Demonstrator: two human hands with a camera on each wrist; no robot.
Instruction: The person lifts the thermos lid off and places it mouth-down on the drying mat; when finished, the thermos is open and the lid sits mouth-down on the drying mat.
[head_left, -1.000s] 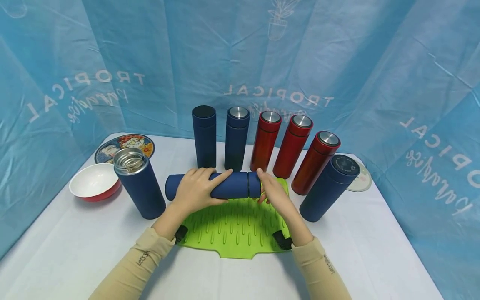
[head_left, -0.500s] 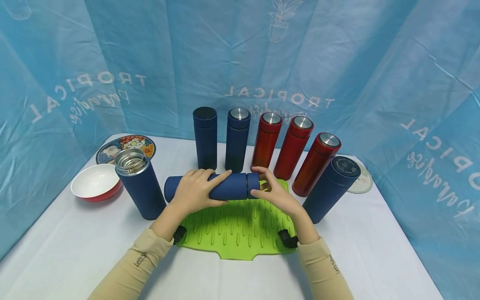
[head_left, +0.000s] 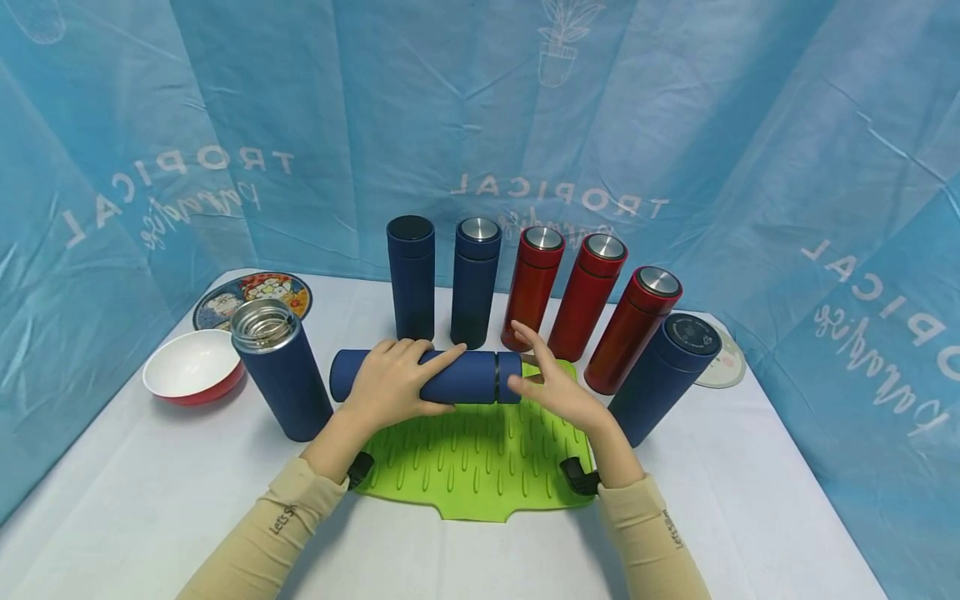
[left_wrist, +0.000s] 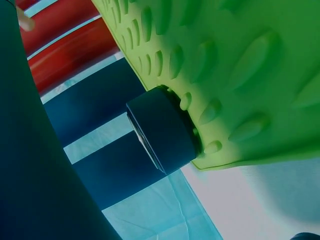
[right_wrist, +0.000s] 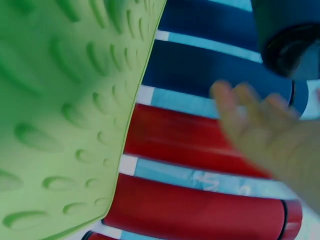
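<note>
- Firstly, we want our left hand (head_left: 393, 379) firm: its fingers and thumb are curled round the blue bottle (head_left: 472, 377), gripping it from above.
- Next, we should hold that bottle level; a tilt might spoil our aim at its ringed right end.
- Then our right hand (head_left: 558, 387), thumb and fingers spread wide with nothing in its grip, would do best, we judge, to work in line with the bottle's length.
- As for places, an uncapped bottle (head_left: 288, 379) stands upright just left of the blue bottle.
- Between our 2 hands, the blue bottle lies sideways over the back of the green mat (head_left: 472, 475).
- Its ringed end is just beside our right thumb; we cannot tell whether they touch.
- Behind our right hand, 3 red bottles (head_left: 585, 300) stand upright.
</note>
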